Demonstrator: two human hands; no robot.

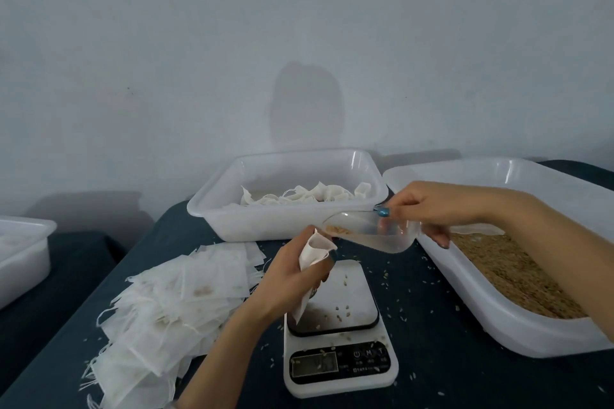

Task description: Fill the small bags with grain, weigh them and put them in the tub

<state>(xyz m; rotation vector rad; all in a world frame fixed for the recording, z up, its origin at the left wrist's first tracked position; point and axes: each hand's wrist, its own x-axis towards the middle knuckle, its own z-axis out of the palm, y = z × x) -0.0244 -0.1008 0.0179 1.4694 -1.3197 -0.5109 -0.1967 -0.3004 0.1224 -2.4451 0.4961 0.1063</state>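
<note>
White digital kitchen scale: I read "M" and "T" on keys; remaining print too small. Left hand grips small white mesh bag, mouth open, above scale platform. Right hand grips clear plastic scoop, few tan grains at lip, at bag mouth. White plastic tub holding filled bags: behind scale.

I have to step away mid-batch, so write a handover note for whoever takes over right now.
Left hand grips an open small bag above the scale.
Right hand holds the clear scoop, grain at its lip, by the bag's mouth.
Grain tub on the right; empty bags piled left.
Done: filled bags lie in the back tub.
Left: fill this bag, weigh it, tub it, then the pile.
</note>
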